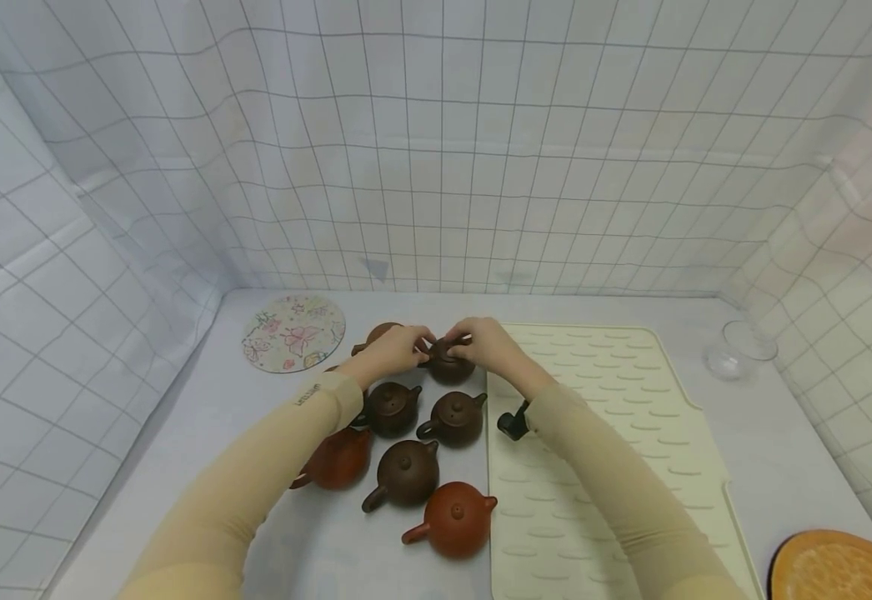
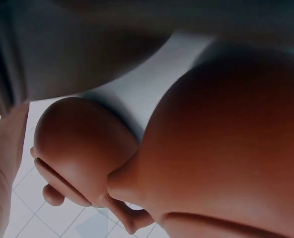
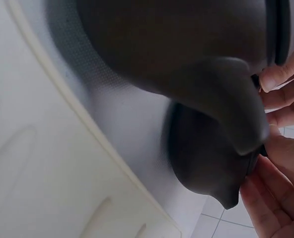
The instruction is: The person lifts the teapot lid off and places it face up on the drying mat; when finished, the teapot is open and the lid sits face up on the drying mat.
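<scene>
At the back of a cluster of teapots is a dark brown teapot [image 1: 448, 372], upright on the table. My left hand [image 1: 398, 350] pinches it at its left side, by the handle. On its right side, the fingers of my right hand [image 1: 487, 343] grip it near the spout and upper rim. The right wrist view shows fingertips of both hands at this teapot [image 3: 206, 153], behind a nearer dark teapot [image 3: 177, 39]. In the left wrist view, part of my left hand [image 2: 8, 168] appears beside a small reddish-brown teapot [image 2: 82, 144].
Several other teapots crowd the front, including a dark one [image 1: 457, 418] and an orange-red one [image 1: 458, 521]. A cream ridged mat [image 1: 601, 500] lies to the right, with a small black object [image 1: 513, 423] on it. A patterned round mat [image 1: 293, 333] and clear glassware [image 1: 724, 360] flank them.
</scene>
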### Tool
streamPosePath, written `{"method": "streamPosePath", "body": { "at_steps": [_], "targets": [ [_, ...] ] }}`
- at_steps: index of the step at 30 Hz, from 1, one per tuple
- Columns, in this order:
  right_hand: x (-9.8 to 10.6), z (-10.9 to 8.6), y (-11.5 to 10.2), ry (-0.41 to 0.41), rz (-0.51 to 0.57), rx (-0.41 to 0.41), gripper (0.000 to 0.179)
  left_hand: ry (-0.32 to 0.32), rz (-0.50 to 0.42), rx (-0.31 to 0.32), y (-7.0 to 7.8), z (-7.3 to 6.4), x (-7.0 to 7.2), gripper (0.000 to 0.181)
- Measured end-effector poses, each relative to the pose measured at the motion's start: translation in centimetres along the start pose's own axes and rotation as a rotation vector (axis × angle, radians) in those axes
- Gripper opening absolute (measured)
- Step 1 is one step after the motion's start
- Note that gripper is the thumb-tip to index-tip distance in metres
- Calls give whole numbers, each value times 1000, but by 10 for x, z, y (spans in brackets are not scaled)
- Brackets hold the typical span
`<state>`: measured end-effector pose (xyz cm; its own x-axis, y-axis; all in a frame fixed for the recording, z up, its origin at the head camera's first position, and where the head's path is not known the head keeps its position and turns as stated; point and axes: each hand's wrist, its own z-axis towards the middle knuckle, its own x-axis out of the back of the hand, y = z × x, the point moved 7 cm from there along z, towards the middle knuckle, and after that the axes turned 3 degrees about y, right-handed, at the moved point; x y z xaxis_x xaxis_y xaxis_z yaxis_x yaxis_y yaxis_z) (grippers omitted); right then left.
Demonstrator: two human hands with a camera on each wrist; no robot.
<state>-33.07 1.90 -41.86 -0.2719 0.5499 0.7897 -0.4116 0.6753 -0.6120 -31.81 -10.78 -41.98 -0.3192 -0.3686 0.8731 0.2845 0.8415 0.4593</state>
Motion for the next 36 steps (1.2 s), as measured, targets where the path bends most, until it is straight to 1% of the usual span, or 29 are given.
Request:
{"method": "streamPosePath", "body": {
  "at_steps": [3,6,11,13,18,21,23,25,27,30,32,34,36],
  "targets": [
    [-1,0,1,10,-16,-4,23,21,-6,2,-2,1,0,29],
    [-1,1,1,22,-21,8,22,36,-23,18,-5,1,0,28],
    [0,1,1,41,-6,28,21,47,-28,34,-7,-1,0,28],
    [1,0,3,47,17,23,21,50,-23,27,-6,-1,0,28],
    [5,-3,10,60,109,-23,23,51,-13,34,-5,-1,-2,27],
    [10,-6,16,74,156,-62,25,55,-9,47,-5,-1,-2,27],
    [14,-10,21,76,208,-93,27,64,-2,53,-4,-2,-2,27],
    [18,-16,29,61,314,-136,30,80,18,48,-3,-2,-2,27],
    [22,-22,37,38,453,-173,35,92,41,44,-2,-2,-2,28],
    [26,-31,52,20,703,-246,38,98,62,38,-2,-2,-3,28],
    [29,-35,60,26,864,-264,37,91,62,42,-2,-2,-4,29],
    [33,-39,68,51,1016,-283,32,89,61,45,-1,-2,-4,29],
    [36,-43,75,74,1143,-281,26,89,62,47,-1,-2,-3,29]
  ]
}}
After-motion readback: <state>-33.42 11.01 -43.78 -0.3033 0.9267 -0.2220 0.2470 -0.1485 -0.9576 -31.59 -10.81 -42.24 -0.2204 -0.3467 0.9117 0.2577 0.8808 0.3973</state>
